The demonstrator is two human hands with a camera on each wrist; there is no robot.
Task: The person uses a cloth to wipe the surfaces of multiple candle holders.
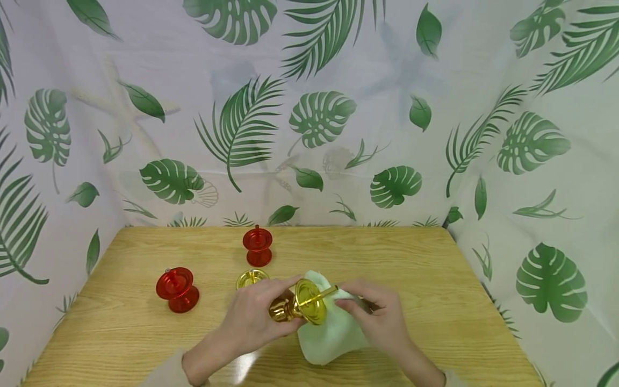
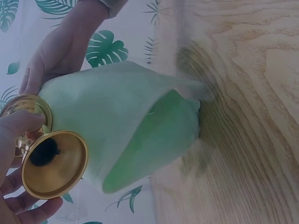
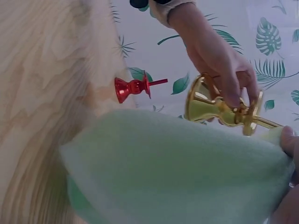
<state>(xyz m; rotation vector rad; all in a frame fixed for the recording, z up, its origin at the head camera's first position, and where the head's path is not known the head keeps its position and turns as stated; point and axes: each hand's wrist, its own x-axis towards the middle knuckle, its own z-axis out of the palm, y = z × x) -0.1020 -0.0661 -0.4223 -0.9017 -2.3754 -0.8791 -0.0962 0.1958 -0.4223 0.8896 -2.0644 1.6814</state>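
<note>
My left hand (image 1: 249,314) grips a shiny gold candle holder (image 1: 311,309) round its stem. The holder is tilted, its dish and thin central tube pointing right. In the left wrist view its hollow round base (image 2: 53,168) shows, dark inside. My right hand (image 1: 382,317) pinches a light green cloth (image 1: 331,338) beside the tube's end. The cloth hangs below the fingers, and its top edge lies close behind the gold dish. In the right wrist view the cloth (image 3: 168,168) covers much of the lower area, and the right thumb (image 3: 288,140) is by the tube's tip.
On the wooden table (image 1: 411,252) stand a red candle holder (image 1: 178,290) at left and another red one (image 1: 258,248) farther back. A second gold holder (image 1: 251,277) is partly hidden behind my left hand. Leaf-printed curtains (image 1: 309,161) surround the table's back and sides.
</note>
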